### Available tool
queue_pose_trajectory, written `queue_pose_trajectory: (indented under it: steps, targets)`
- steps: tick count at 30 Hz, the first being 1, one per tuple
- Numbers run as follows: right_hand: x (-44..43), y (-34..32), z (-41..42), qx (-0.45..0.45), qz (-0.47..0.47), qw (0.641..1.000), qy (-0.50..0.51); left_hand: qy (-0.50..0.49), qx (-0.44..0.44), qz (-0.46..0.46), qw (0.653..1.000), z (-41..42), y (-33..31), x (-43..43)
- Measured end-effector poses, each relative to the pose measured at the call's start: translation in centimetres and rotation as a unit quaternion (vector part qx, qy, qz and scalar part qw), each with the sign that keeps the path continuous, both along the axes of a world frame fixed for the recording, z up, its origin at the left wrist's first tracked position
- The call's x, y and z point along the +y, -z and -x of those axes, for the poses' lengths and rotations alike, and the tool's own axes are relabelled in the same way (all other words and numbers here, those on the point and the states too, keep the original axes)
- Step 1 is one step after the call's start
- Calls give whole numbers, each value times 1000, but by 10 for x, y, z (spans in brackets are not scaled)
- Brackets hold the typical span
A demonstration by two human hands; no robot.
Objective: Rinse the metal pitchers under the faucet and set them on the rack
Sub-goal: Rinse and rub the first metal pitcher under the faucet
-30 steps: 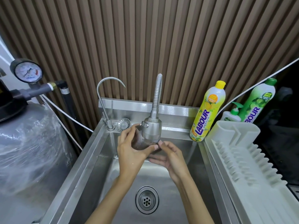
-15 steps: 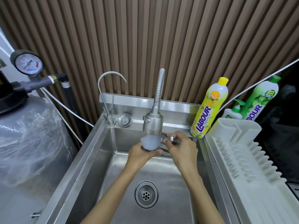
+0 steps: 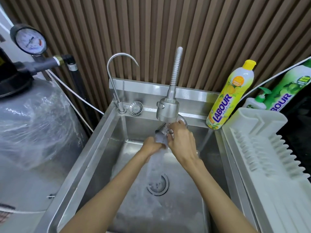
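A small metal pitcher (image 3: 161,135) is tilted under the spray head of the flexible faucet (image 3: 167,109), with water running over it and down toward the drain (image 3: 158,185). My left hand (image 3: 152,146) grips the pitcher's lower part from the left. My right hand (image 3: 182,141) holds it from the right, fingers over its upper side. Most of the pitcher is hidden by my hands and the water. The white plastic dish rack (image 3: 262,158) stands right of the sink with nothing on it.
The steel sink (image 3: 94,158) has a thin gooseneck tap (image 3: 117,81) and a loose strainer (image 3: 135,108) on its back ledge. A yellow soap bottle (image 3: 230,96), a green bottle (image 3: 286,91) and a pump bottle (image 3: 256,103) stand at back right. A wrapped tank (image 3: 33,128) with a pressure gauge (image 3: 30,40) sits left.
Water now pours from the spray head over the pitcher and into the basin. Both hands have shifted right and tilted the pitcher under the stream.
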State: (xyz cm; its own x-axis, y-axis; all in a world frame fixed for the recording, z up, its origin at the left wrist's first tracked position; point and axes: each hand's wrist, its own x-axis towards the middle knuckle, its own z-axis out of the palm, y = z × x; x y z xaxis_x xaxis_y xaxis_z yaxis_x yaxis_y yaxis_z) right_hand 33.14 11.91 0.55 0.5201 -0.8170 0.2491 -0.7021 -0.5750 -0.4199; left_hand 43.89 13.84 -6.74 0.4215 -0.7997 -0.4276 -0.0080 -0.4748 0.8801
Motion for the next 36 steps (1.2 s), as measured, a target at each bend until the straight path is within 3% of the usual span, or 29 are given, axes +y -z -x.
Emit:
queue_pose_trajectory:
  steps: [7, 11, 16, 19, 22, 25, 31, 33, 36]
  targets:
    - [-1, -2, 1, -27, 5, 999, -30, 32, 24, 8, 999, 0, 2, -1]
    - [-8, 3, 6, -41, 10, 999, -32, 41, 97, 42, 994, 3, 2, -2]
    - [-16, 18, 11, -101, 34, 993, -46, 41, 161, 97, 981, 8, -5, 0]
    - [-17, 22, 14, -197, -25, 980, -8, 10, 179, 143, 973, 11, -12, 2]
    - [-20, 19, 17, -318, -172, 931, 49, -34, 130, 203, 970, 8, -15, 8]
    - [-18, 22, 22, -416, -318, 849, 72, -53, 58, 249, 965, 9, -18, 18]
    - [-3, 22, 28, -500, -526, 686, 52, -50, -117, 289, 949, 9, -41, 33]
    - [-2, 16, 32, -487, -550, 675, 61, -52, -147, 287, 945, 12, -48, 41]
    - [-1, 6, 35, -456, -523, 715, 87, -52, -140, 280, 948, 14, -49, 47]
